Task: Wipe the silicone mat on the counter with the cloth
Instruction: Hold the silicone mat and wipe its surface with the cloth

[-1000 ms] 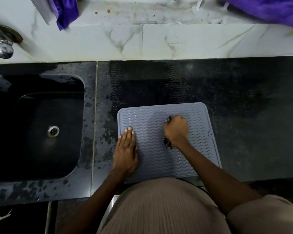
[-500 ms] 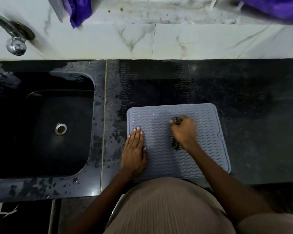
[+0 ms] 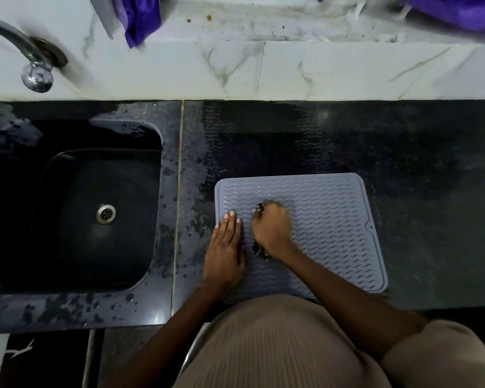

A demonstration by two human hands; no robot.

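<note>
A grey silicone mat with a wavy ribbed surface lies on the black counter, near its front edge. My left hand rests flat, fingers together, on the mat's left edge. My right hand is closed over a small dark cloth and presses it onto the left-middle of the mat, right beside the left hand. Only dark scraps of the cloth show at the fingertips and under the heel of the hand.
A black sink with a metal drain sits left of the mat, under a chrome tap. White marble tiles back the counter. Purple fabric hangs at the top. The counter looks wet around the mat.
My right hand with the cloth has slid left across the mat, from its middle to close beside my left hand. The left hand has stayed on the mat's left edge.
</note>
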